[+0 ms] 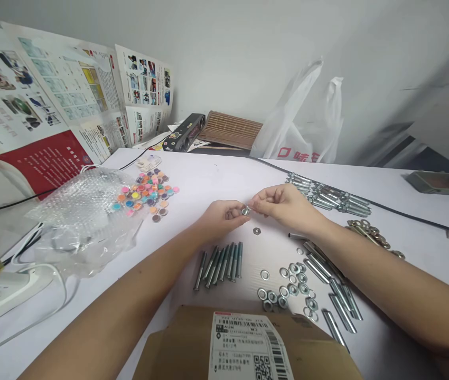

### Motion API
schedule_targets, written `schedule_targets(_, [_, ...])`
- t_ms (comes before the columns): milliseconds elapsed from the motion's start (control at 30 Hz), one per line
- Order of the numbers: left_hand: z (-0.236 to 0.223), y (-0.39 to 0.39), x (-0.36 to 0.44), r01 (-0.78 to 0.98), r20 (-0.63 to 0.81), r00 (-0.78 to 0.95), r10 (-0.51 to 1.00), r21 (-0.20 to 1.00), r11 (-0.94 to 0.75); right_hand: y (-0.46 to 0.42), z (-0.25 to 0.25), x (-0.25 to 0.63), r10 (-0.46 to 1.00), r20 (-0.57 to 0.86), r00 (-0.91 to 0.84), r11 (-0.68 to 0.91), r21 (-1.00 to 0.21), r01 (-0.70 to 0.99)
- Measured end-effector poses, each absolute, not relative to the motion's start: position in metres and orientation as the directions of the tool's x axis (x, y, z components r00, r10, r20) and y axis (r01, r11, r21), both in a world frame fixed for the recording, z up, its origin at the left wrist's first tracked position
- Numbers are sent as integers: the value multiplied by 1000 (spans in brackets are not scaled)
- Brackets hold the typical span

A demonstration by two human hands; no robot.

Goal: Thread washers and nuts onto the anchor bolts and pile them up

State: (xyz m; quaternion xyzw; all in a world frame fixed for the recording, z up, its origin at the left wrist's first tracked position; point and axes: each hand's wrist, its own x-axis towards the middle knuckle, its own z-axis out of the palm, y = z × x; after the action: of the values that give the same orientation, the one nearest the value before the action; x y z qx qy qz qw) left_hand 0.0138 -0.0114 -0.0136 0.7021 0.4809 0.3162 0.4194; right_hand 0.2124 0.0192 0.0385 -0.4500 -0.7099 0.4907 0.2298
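My left hand (222, 217) and my right hand (283, 205) meet over the middle of the white table (216, 174). Both pinch a small silver bolt with a nut (245, 210) held between their fingertips. A single hex nut (256, 231) lies on the table just below them. Nearer me lies a row of several bare bolts (220, 264) side by side. To the right of those sits a loose cluster of nuts and washers (290, 290), with more bolts (333, 293) under my right forearm.
A cardboard box (244, 343) with a shipping label sits at the near edge. Coloured round discs (147, 192) and bubble wrap (82, 216) lie at left. Assembled bolts (329, 195) and brass washers (373, 235) lie at right, crossed by a black cable (407, 214). A plastic bag (303, 132) and brochures (50, 105) stand behind.
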Motion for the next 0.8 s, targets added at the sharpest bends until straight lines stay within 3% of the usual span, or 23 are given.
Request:
schedule_targets(300, [-12, -12, 15, 419, 45, 327, 944, 889, -187, 24, 43, 219, 867, -94, -490, 179, -859, 480])
schedule_targets(367, [-11, -12, 15, 416, 40, 331, 943, 891, -183, 30, 52, 230, 873, -80, -481, 231, -801, 553])
schedule_targets(433, [-11, -12, 15, 418, 35, 340, 940, 890, -184, 39, 58, 245, 869, -82, -488, 316, -667, 675])
schedule_targets(500, [-11, -12, 14, 424, 37, 342, 939, 885, -189, 48, 60, 262, 844, -147, -515, 402, -461, 791])
schedule_targets(567, [-11, -11, 13, 435, 44, 338, 940, 878, -198, 55, 59, 279, 784, -306, -540, 459, -299, 837])
schedule_targets(667, [-12, -11, 13, 445, 47, 340, 939, 872, -205, 55, 59, 296, 668, -497, -554, 497, -257, 829])
schedule_targets(800, [-12, -12, 13, 450, 55, 342, 938, 867, -214, 40, 69, 303, 651, -536, -537, 510, -216, 833])
